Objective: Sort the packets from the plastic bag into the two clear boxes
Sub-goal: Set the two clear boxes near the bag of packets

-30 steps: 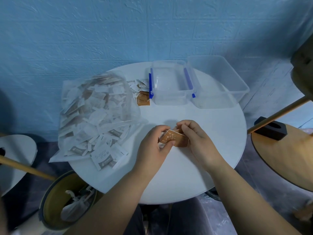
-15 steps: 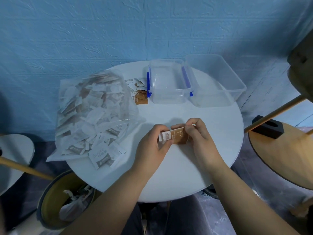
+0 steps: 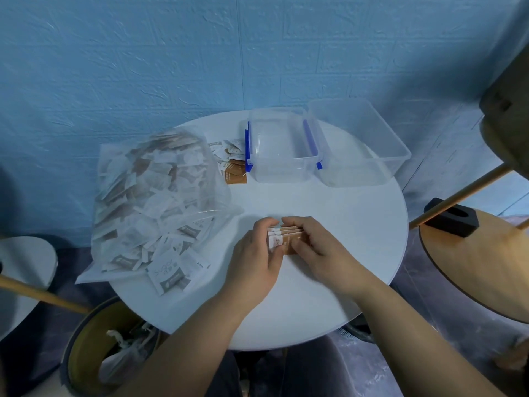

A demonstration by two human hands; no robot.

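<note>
Both your hands are closed on one small stack of brown packets. Your left hand curls its fingers over the end with the white strips, and your right hand wraps its fingers over the other end. The stack lies between the two sets of fingers, low on the counter; whether it touches the surface I cannot tell.

The packets look slightly fanned rather than squared. If you lift with one hand, a loose pinch may let the inner ones slide out and scatter.

Beyond your fingers stand the two clear boxes, and both look empty. The blue-clipped box is straight ahead and the plain box is ahead to the right, touching it. Your first drop probably fixes which box takes brown, so choose deliberately. The plain box sits near the counter's rim, so a hard push could shift it towards the edge.

To the left of your fingers lies the plastic bag, with white packets spilling from its mouth close to your left forearm. A careless sweep could knock them off the counter, perhaps into the bin below.

A few loose packets lie ahead and left, beside the blue-clipped box, and are easy to forget.
</note>
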